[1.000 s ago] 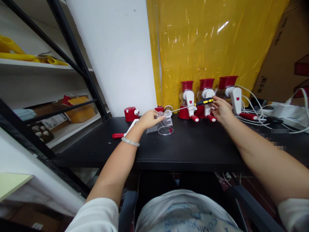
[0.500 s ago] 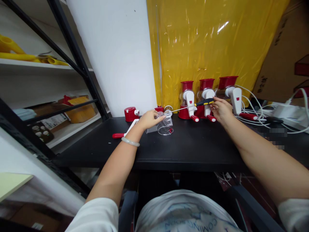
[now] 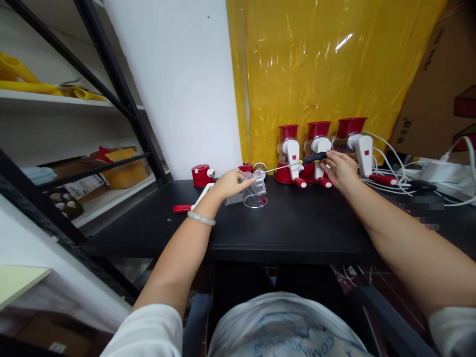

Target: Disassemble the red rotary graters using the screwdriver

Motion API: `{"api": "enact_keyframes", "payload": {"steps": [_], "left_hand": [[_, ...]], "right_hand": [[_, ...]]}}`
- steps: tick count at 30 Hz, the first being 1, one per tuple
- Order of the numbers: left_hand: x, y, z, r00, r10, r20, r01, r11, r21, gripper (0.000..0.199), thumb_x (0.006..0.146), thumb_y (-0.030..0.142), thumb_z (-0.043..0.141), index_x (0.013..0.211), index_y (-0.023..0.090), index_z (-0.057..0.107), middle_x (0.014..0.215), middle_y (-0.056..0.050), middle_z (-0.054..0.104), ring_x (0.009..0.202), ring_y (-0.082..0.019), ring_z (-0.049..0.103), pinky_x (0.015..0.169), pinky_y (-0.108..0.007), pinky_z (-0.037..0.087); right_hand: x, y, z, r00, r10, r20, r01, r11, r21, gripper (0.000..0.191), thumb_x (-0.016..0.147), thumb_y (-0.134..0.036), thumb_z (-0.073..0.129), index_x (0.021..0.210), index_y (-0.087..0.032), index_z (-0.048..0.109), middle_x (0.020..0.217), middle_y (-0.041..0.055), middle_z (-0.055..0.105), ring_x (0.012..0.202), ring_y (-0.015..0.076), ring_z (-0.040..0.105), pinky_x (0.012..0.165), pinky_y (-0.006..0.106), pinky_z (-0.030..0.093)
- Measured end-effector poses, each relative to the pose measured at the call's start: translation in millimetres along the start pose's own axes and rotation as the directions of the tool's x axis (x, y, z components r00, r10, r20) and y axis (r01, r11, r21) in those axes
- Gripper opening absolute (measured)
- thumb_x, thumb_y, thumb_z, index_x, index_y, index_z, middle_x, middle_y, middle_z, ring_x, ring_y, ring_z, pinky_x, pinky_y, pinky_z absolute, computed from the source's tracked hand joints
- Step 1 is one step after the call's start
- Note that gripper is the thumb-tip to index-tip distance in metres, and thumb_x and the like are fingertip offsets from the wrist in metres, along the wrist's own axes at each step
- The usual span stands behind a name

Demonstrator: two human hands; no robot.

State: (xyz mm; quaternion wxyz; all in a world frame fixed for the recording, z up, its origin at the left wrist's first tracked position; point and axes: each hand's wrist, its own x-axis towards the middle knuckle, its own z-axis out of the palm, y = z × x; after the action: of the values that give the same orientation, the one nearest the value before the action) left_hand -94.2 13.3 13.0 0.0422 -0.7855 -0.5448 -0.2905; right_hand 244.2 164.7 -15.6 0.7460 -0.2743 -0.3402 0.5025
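Observation:
My left hand [image 3: 233, 183] is closed on a clear plastic housing [image 3: 256, 191] that rests on the black table. In my right hand [image 3: 339, 167] is a screwdriver [image 3: 313, 158] with a black and yellow handle, held roughly level. Its long shaft points left, and the tip reaches the upper part of the clear housing; whether it sits in a screw is too small to tell. Left of my left hand stand a red plastic part [image 3: 201, 175] with a white knob and a white crank with a red handle [image 3: 182, 208], partly behind my wrist.
Three red and white rotary graters [image 3: 288, 148] stand in a row at the back, behind the screwdriver. White cables and a power strip [image 3: 441, 169] lie at the right. A black-framed shelf [image 3: 128, 114] rises at the left, and a yellow plastic curtain [image 3: 320, 59] hangs behind the table.
The fingers of my right hand have shifted slightly on the screwdriver handle, which has turned a little. My left hand and the clear housing stay in place.

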Motion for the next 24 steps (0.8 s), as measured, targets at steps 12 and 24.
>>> {"api": "enact_keyframes", "payload": {"steps": [12, 24], "left_hand": [[0.0, 1.4, -0.9, 1.000, -0.013, 0.012, 0.014, 1.000, -0.005, 0.052, 0.094, 0.060, 0.057, 0.063, 0.020, 0.066, 0.083, -0.010, 0.069, 0.086, -0.023, 0.066, 0.081, -0.038, 0.051], [0.1, -0.8, 0.5, 1.000, -0.012, 0.004, 0.013, 1.000, -0.009, 0.055, 0.094, 0.063, 0.056, 0.059, 0.021, 0.061, 0.079, -0.009, 0.067, 0.083, -0.023, 0.063, 0.080, -0.039, 0.049]], "right_hand": [[-1.5, 0.1, 4.9, 0.998, -0.049, 0.036, 0.049, 0.999, 0.010, 0.021, 0.073, -0.005, 0.083, 0.077, -0.019, 0.068, 0.080, 0.0034, 0.072, 0.079, 0.0151, 0.073, 0.069, 0.025, 0.065], [-8.6, -4.8, 12.0, 0.992, 0.012, 0.125, 0.011, 0.983, -0.181, 0.014, 0.088, -0.026, 0.076, 0.081, -0.021, 0.065, 0.074, 0.0013, 0.064, 0.066, 0.0145, 0.067, 0.051, 0.024, 0.059]]}}
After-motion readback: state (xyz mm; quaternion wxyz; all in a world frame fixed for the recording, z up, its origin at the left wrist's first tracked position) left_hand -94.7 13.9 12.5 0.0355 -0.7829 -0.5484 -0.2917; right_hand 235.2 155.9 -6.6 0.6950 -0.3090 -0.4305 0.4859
